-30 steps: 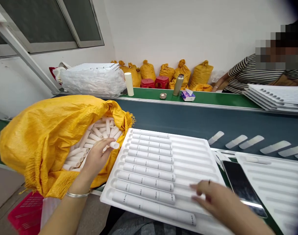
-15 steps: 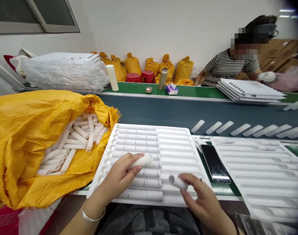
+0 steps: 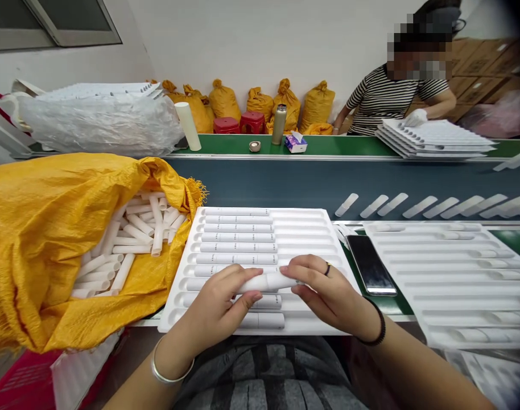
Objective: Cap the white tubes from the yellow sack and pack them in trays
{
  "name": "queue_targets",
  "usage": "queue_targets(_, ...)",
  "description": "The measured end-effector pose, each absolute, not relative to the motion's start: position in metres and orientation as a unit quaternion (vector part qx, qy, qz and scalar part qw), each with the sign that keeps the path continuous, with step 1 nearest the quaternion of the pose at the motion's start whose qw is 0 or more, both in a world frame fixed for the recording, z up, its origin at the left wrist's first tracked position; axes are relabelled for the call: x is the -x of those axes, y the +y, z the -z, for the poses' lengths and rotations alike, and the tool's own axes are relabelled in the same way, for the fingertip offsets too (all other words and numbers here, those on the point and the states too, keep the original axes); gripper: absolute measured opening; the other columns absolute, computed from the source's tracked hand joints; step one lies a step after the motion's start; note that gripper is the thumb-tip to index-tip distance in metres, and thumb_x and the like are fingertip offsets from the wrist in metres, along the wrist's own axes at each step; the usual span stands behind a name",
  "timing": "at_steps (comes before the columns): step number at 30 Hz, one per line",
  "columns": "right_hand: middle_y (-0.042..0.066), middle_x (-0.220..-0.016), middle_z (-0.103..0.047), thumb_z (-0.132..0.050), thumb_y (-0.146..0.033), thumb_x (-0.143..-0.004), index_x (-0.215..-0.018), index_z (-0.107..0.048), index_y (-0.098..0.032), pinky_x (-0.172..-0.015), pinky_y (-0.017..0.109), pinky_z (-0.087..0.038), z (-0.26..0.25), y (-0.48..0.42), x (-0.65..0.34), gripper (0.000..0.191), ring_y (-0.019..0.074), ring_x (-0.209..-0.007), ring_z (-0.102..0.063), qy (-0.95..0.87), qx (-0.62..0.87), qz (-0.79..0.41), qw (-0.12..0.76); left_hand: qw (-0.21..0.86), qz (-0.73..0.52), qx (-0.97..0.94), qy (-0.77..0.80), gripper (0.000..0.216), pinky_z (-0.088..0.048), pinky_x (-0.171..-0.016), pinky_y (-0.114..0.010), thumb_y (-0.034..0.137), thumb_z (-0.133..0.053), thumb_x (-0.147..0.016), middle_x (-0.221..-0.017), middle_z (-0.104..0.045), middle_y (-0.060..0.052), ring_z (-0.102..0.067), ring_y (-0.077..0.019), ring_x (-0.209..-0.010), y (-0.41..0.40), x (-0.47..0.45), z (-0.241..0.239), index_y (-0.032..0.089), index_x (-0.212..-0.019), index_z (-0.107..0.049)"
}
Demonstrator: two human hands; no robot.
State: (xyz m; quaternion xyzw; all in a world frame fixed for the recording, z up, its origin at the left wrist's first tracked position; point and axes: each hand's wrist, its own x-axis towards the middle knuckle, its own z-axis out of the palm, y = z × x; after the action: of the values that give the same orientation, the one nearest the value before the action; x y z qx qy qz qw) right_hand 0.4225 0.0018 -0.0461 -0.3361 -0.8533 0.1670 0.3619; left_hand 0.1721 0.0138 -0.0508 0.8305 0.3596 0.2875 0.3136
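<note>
Over the white ridged tray (image 3: 305,235), my left hand (image 3: 215,302) is closed around a white tube (image 3: 251,283). My right hand (image 3: 324,290) pinches a second, short white tube (image 3: 279,280). The two tubes meet end to end in one line; whether one is inside the other I cannot tell. Beneath my hands, printed white tubes (image 3: 236,248) lie in rows in the left half of the tray, some partly hidden by my left hand.
Left stands a yellow sack (image 3: 67,193) spilling plain white tubes (image 3: 136,233). A phone (image 3: 373,267) separates my tray from another tray (image 3: 413,273) on the right. Short tubes lie on the dark belt (image 3: 260,182). Across it, a person in stripes (image 3: 371,102) touches stacked trays (image 3: 434,139).
My right hand has moved up and left, bringing its short tube against the end of the left hand's tube. Across the belt, the person's gloved hand has shifted left onto the stacked trays.
</note>
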Motion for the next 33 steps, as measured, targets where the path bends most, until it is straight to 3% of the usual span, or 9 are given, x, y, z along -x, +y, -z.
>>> queue_targets(8,0.008,-0.106,-0.064,-0.049,-0.021,-0.093,-0.122,-0.053,-0.020,-0.086,0.029,-0.049,0.050,0.006,-0.419,0.029,0.0166,-0.099,-0.059,-0.814,0.385,-0.212,0.379,0.131,-0.333,-0.874,0.328,0.036,-0.047,-0.072,-0.030,0.015,-0.056,-0.087,-0.089,-0.059,-0.007,-0.054,-0.0171,-0.082,0.014,-0.175,0.050,0.013,-0.122,-0.051)
queue_targets(13,0.005,-0.096,-0.068,-0.048,-0.029,-0.094,-0.114,-0.058,-0.019,-0.074,0.026,-0.050,0.049,0.007,-0.414,0.024,0.0146,-0.084,-0.062,-0.784,0.436,-0.275,0.346,0.022,-0.323,-0.896,0.305,0.043,-0.049,-0.067,-0.033,0.015,-0.059,-0.085,-0.087,-0.060,-0.009,-0.053,-0.0197,-0.079,0.015,-0.179,0.053,0.010,-0.126,-0.048)
queue_targets(21,0.005,-0.091,-0.067,-0.045,-0.026,-0.095,-0.112,-0.057,-0.016,-0.075,0.025,-0.047,0.041,0.003,-0.403,0.023,0.0134,-0.080,-0.060,-0.805,0.391,-0.274,0.351,0.052,-0.327,-0.889,0.318,0.072,-0.050,-0.063,-0.031,0.020,-0.051,-0.091,-0.079,-0.059,-0.007,-0.053,-0.0184,-0.069,0.009,-0.182,0.060,0.009,-0.149,-0.010)
queue_targets(26,0.009,-0.092,-0.064,-0.056,-0.037,-0.089,-0.104,-0.063,-0.015,-0.075,0.029,-0.047,0.049,0.023,-0.404,0.027,0.0190,-0.083,-0.059,-0.890,0.363,-0.190,0.199,0.069,-0.283,-0.898,0.330,0.077,-0.054,-0.073,-0.035,0.028,-0.050,-0.092,-0.093,-0.062,-0.010,-0.060,-0.0208,-0.083,0.008,-0.171,0.071,0.018,-0.150,-0.001)
queue_targets(30,0.008,-0.092,-0.064,-0.060,-0.035,-0.084,-0.097,-0.065,-0.018,-0.079,0.029,-0.044,0.057,0.090,-0.447,0.022,0.0197,-0.085,-0.058,-0.746,0.636,-0.073,0.180,0.056,-0.261,-0.838,0.476,0.082,-0.047,-0.094,-0.049,0.047,-0.055,-0.086,-0.134,-0.046,-0.018,-0.049,-0.0312,-0.120,0.020,-0.132,0.072,0.021,-0.149,-0.009)
queue_targets(33,0.016,-0.091,-0.065,-0.049,-0.027,-0.087,-0.104,-0.062,-0.009,-0.075,0.033,-0.043,0.067,0.144,-0.498,0.028,0.0251,-0.085,-0.059,-0.619,0.764,-0.045,0.175,0.039,-0.287,-0.763,0.578,0.068,-0.044,-0.099,-0.049,0.049,-0.052,-0.086,-0.134,-0.046,-0.015,-0.048,-0.0309,-0.121,0.026,-0.091,0.067,0.021,-0.143,-0.028)
